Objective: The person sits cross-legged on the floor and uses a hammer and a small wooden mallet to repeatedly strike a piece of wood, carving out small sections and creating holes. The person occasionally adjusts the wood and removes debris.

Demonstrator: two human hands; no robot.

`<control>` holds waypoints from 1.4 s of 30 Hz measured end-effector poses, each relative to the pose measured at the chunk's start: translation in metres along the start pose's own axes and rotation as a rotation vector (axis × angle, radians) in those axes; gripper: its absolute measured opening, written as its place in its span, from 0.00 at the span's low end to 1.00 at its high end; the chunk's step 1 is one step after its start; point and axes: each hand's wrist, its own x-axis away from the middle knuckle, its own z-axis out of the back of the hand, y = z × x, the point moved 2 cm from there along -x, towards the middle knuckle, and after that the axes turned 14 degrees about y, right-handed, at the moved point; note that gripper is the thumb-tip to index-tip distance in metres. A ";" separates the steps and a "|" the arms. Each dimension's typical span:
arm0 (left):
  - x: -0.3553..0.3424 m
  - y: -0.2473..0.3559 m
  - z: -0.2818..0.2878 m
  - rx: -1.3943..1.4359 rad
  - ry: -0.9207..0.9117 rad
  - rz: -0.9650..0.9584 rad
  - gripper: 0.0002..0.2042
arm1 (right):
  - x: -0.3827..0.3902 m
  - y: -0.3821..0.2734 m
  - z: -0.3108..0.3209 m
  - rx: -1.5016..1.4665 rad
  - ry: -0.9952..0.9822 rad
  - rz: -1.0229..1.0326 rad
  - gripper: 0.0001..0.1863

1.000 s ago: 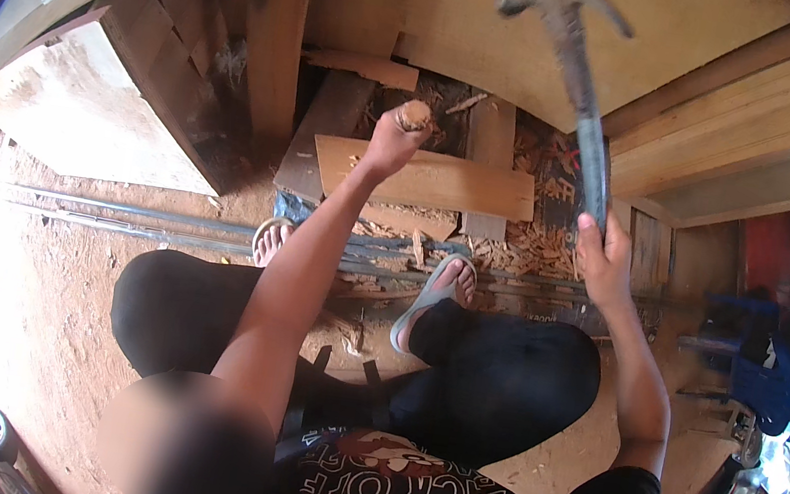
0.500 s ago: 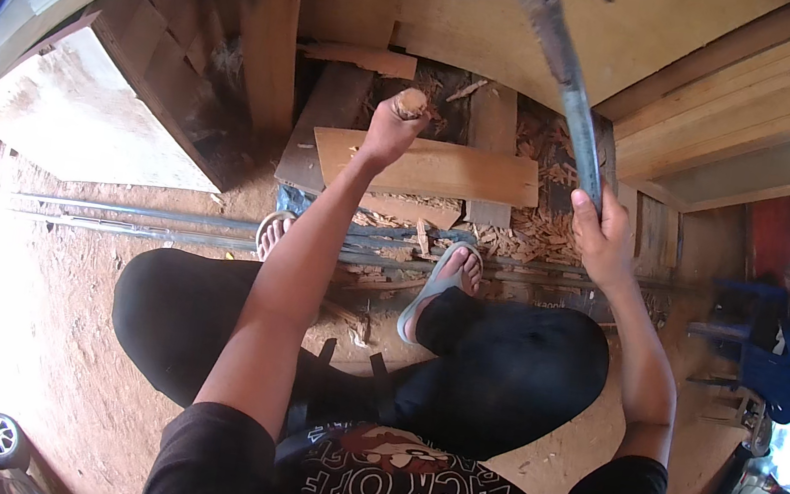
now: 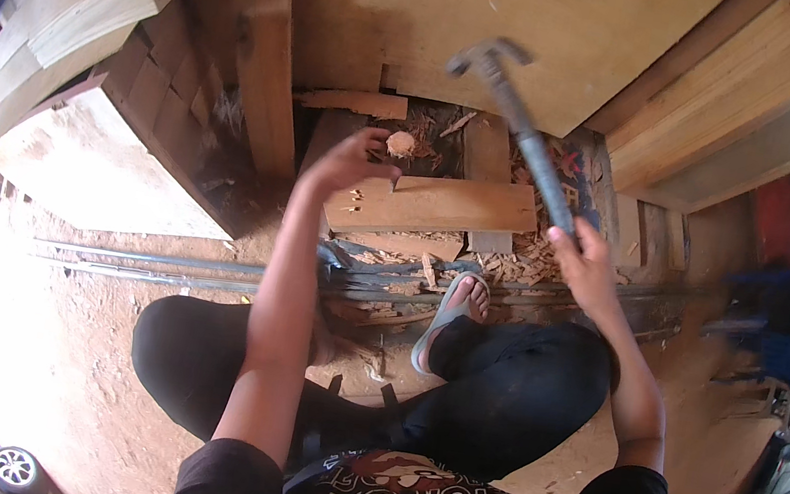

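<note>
My right hand [image 3: 581, 263] grips a claw hammer [image 3: 518, 123] by its grey handle, its worn metal head raised at upper centre. My left hand [image 3: 358, 163] has its fingers apart and curved just left of a wooden tool handle [image 3: 401, 145] with a pale, splintered round top, seen end-on; whether any fingertip touches it is unclear. Beneath lies a light-brown board [image 3: 441, 208] with small notches at its left part, resting across darker planks [image 3: 488, 144] among wood chips [image 3: 526, 250]. The handle's lower part is mostly hidden.
Plywood panels [image 3: 508, 20] and wooden frames [image 3: 710, 89] rise beyond the work, with pale panels [image 3: 75, 152] at left. Metal pipes [image 3: 140, 267] run across the dirt ground by my sandalled foot [image 3: 451, 316]. Blue chairs [image 3: 789, 353] stand right, a car wheel [image 3: 14, 465] lower left.
My left hand has opened from its grip on the wooden handle and shifted down-left. The hammer has swung down and left in my right hand. The view has shifted slightly.
</note>
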 end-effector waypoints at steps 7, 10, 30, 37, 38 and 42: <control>0.060 0.205 0.141 0.972 -0.394 -0.636 0.36 | 0.010 -0.005 0.045 -0.521 -0.107 -0.311 0.11; 0.133 0.255 0.092 1.060 -1.109 -0.701 0.36 | 0.005 -0.010 0.059 -0.552 -0.237 -0.441 0.12; 0.209 0.268 0.060 0.772 -1.214 -0.755 0.36 | -0.009 -0.028 0.042 -0.270 0.190 -0.174 0.14; -0.004 0.093 0.086 0.632 0.512 -0.121 0.25 | -0.002 -0.017 0.022 0.115 -0.169 -0.034 0.06; -0.015 0.041 0.071 0.383 0.832 0.040 0.23 | -0.003 -0.016 0.014 0.116 -0.210 0.018 0.06; 0.013 -0.130 -0.018 -0.623 0.931 0.075 0.19 | -0.006 -0.019 -0.008 0.241 -0.329 0.136 0.09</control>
